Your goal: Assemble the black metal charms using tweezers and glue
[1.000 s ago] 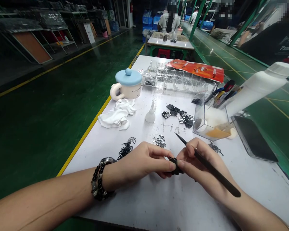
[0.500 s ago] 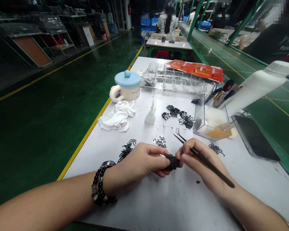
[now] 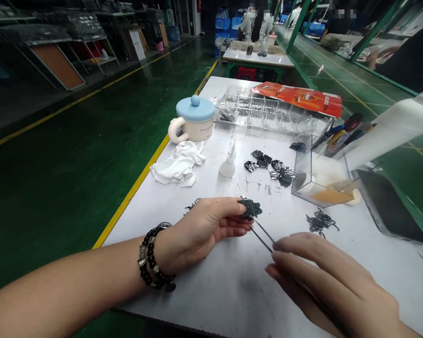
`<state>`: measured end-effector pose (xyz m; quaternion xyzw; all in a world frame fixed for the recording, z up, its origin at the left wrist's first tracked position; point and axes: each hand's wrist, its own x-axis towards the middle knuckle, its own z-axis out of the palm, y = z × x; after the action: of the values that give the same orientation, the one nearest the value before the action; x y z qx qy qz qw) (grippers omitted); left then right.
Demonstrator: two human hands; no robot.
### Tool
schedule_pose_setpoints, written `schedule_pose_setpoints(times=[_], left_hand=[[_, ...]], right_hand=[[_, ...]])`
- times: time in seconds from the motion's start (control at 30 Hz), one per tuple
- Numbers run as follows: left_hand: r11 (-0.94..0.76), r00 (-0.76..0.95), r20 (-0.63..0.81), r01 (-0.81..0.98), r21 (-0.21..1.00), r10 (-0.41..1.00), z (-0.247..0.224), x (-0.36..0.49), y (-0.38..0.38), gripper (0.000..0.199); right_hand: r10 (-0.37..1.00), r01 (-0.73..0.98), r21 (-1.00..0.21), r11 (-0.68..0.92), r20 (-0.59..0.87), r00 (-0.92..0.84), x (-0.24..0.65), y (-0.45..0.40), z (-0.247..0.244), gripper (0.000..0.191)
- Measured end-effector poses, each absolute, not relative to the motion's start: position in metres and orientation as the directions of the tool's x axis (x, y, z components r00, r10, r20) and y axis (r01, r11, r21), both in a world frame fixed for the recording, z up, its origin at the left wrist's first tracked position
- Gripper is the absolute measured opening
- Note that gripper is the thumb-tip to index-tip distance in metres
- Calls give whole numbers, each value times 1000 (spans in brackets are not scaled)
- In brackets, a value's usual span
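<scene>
Between thumb and fingers, my left hand (image 3: 216, 218) grips a small black plastic part (image 3: 251, 209) just above the white table. My right hand (image 3: 324, 267) is closed on black tweezers (image 3: 262, 234), whose two tips are apart and reach to the lower edge of the part. Whether the tips touch it, I cannot tell. Behind my left hand, small black curved pieces (image 3: 192, 205) are partly hidden. More thin black pieces (image 3: 320, 221) lie in a heap beyond my right hand. Several flat black parts (image 3: 270, 166) lie farther back.
A small white bottle with a pointed nozzle (image 3: 227, 165) stands mid-table. White cloth (image 3: 179, 164) and a blue-lidded mug (image 3: 195, 123) are at left. At the back is a clear compartment tray (image 3: 268, 117). A clear box (image 3: 320, 183) and a phone (image 3: 391, 206) are at right.
My right hand has drawn back from the part and turned the tweezers, so their tips now point at it. My left hand has tilted the part, showing its flat face. The view has shifted slightly.
</scene>
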<state>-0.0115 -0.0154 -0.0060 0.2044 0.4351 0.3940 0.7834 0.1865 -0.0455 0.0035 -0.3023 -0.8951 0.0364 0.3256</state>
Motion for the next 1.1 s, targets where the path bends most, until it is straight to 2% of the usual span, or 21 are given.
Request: schedule_pose_setpoints(times=[0.1,0.4,0.5,0.63,0.7,0.83,0.97,1.1], left_hand=[[611,310,-527,-445,654,791,-7,-11,-16,11],[595,343,-486,-440,673,804,-4,-11,-19,12],[578,369,-450,-430,693,813,-4,-11,-18,12],[578,371,-449,-414,703,813,-5,-9,-18,11],[574,375,-443,-414,706,815,-5,-10,-19,11],[566,386,-425,-416,712,819,-5,-10,-21,10],[566,387,-427,-401,720,817,-5,-8,-21,11],[555,367,-427,-401,729,826,-7,-8,-21,11]], right_hand=[[556,476,-299,827,561,-613,188,-45,-6,17],[634,503,-401,765,604,-483,176,-52,-8,29],[614,483,-393,783,618,-491,178,-48,-8,32],[523,426,-308,851,584,-622,189,-39,-8,32],[538,435,-317,843,527,-658,194,-38,-7,31],[671,525,-421,740,417,-612,191,-46,-6,20],[685,591,-370,717,530,-499,179,-53,-2,16],[608,513,-335,790,534,-588,180,-46,10,9]])
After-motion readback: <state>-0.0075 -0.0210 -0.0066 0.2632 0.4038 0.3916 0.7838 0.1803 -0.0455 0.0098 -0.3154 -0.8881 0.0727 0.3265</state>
